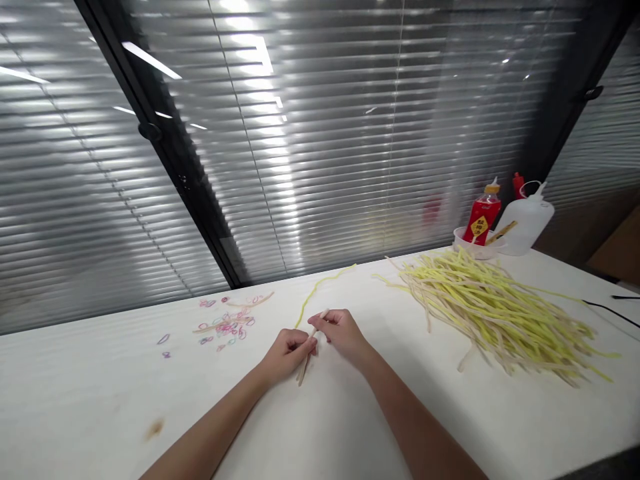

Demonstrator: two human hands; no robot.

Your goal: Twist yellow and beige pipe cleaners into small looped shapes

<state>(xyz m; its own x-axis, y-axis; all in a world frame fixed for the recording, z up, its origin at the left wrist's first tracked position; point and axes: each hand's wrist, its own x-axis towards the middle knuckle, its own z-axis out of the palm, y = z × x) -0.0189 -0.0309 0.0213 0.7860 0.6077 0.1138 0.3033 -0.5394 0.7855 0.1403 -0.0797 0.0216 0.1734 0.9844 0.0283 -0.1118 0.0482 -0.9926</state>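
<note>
A beige pipe cleaner [304, 369], folded so that several strands hang side by side, is pinched between my two hands. My left hand [290, 353] grips its lower part, and the loose ends stick out below the fingers. Higher up, my right hand [337, 330] closes on the top end with thumb and fingertips. Just behind my hands, a single yellow pipe cleaner [315, 290] lies in a bend on the white table [280, 433]. Part of the beige strands is hidden by my fingers.
At right spreads a big heap of yellow and beige pipe cleaners [493, 310]. Small coloured loops [233, 325] lie scattered at left. Behind the heap stand a red-labelled bottle [483, 217] in a clear bowl and a white squeeze bottle [527, 223]. A black cable [610, 309] crosses the right side.
</note>
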